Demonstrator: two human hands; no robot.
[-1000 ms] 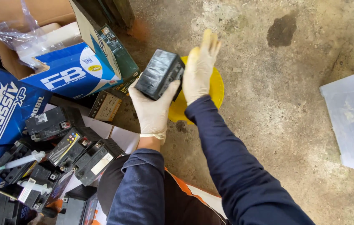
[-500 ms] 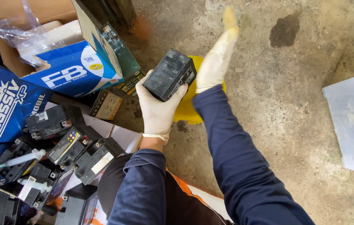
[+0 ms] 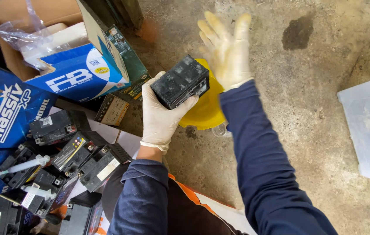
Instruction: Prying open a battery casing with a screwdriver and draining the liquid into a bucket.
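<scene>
1. Batteries [image 3: 80, 156] and syringes [image 3: 24, 165] lie on blue boxes [image 3: 6, 109] at the left edge of the concrete floor [image 3: 307, 122].
2. The gloved left hand [image 3: 161, 113] grips a black battery [image 3: 180, 81] from below, fingers wrapped around its base, holding it tilted above a yellow funnel [image 3: 204, 113].
3. The right hand [image 3: 226, 48], open and empty, has risen off the battery over the last second, leaving it to the left hand alone.
4. A clear tub [image 3: 368, 126] sits at the right edge.
</scene>
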